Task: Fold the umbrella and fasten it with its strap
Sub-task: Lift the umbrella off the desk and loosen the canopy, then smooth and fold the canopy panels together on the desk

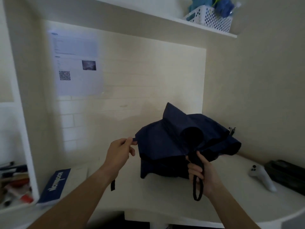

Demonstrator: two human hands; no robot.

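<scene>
Nearest the camera, the right hand is wrapped around the umbrella's black handle. Its fingers are curled together in a full grip, and the wrist loop hangs below them. Judged the firm part of the item and the proper place to steady it.

Level with it and to the other side, the left hand pinches the strap at the canopy edge. Thumb and forefinger are pressed together on the tab; the remaining fingers are loosely bent beneath and touch nothing that can be seen. A short dark strip hangs under that forearm; its nature cannot be determined.

Between and just beyond both sets of fingers, the navy umbrella is collapsed but unrolled, its canopy billowing in loose folds above the white desk. Whether its lower folds rest on the surface cannot be told.

Assessment: the fabric appears thin, limp and likely slick, so it will slide and balloon unless gathered. The item looks light. Metal rib tips, beyond the right fingers, may snag or bend if forced.
</scene>
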